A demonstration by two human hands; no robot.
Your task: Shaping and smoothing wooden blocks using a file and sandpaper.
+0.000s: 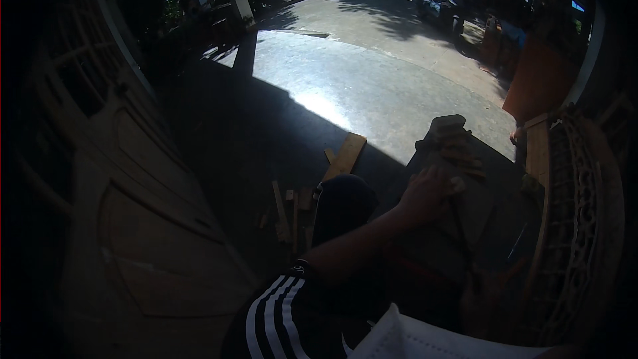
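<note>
My left hand (428, 193) rests over a dark bench top (495, 189), fingers curled down on a small pale piece (456, 185) that looks like wood. Just beyond its fingers lie several carved or cut wood pieces (458, 149), stacked at the bench's far end. A thin dark tool (461, 229) runs from beside the pale piece back toward me; its kind is lost in shadow. Near the tool's lower end is my right hand (488, 299), so dark that its fingers do not show. A thin light-coloured rod (517, 240) lies to the right on the bench.
Wood offcuts (292, 213) and a yellowish board (345, 156) lie on the floor left of my knee (345, 203). Carved wooden furniture (575, 213) stands close on the right, a panelled wooden piece (159, 246) on the left. Farther off is a parked motorbike (442, 3).
</note>
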